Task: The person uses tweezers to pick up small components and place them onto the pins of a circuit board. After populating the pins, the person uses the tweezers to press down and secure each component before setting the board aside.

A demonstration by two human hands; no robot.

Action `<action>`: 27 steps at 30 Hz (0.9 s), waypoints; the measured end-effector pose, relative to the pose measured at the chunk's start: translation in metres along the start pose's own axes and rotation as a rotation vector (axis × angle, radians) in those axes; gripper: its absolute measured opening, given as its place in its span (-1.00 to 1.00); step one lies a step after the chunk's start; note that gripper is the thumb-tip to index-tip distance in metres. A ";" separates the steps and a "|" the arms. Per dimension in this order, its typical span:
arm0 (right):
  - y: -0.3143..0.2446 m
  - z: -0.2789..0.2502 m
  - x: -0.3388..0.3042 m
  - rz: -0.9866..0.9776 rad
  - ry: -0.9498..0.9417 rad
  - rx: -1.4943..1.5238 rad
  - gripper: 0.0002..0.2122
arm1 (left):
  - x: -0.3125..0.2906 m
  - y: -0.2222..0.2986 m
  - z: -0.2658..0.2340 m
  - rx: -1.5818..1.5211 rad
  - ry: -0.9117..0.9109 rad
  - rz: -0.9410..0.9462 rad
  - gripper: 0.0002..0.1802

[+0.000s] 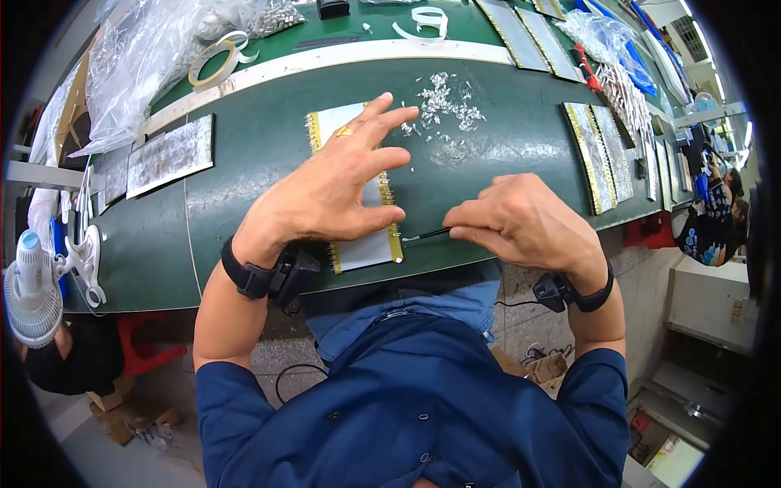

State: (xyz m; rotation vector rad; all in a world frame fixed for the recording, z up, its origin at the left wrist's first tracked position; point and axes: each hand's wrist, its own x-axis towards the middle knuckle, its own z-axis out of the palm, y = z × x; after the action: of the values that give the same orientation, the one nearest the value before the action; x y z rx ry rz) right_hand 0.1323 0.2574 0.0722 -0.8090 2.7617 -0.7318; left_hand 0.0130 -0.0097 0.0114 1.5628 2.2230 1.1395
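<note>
A flat grey-white plate [368, 251] lies upright before me on the green bench, its two long sides edged with yellow strips bearing rows of small metal pins. My left hand [338, 180] lies over the plate with its fingers spread, holding nothing. A bit of yellow tape is wrapped round one of its fingers. Between the fingertips of my right hand [514, 221] is pinched a thin black-handled tool [433, 234]. Its light tip is at the lower right edge of the plate; whether it touches a pin I cannot tell. Beyond the plate lies a scattered heap of small silvery pieces [446, 106].
More pin-edged plates [604, 154] lie at the right, and grey plates [171, 156] at the left. A tape roll [213, 67] and clear plastic bags [142, 61] are at the back left. A small fan [32, 285] is clipped at the left edge. Other people sit at both sides.
</note>
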 end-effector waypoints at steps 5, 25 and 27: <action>-0.003 0.005 0.005 -0.025 -0.025 -0.054 -0.89 | -0.003 -0.001 0.003 0.089 -0.096 -0.025 -0.52; -0.005 0.005 0.012 -0.036 -0.100 -0.086 -0.89 | -0.005 0.000 0.009 0.113 -0.130 0.007 -0.44; -0.006 0.005 0.013 -0.031 -0.103 -0.084 -0.89 | -0.005 0.000 0.009 0.109 -0.133 0.003 -0.43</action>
State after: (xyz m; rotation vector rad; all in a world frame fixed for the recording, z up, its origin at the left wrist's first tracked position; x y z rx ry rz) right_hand 0.1260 0.2441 0.0702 -0.8816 2.7091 -0.5663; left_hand 0.0204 -0.0100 0.0039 1.6328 2.2285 0.9009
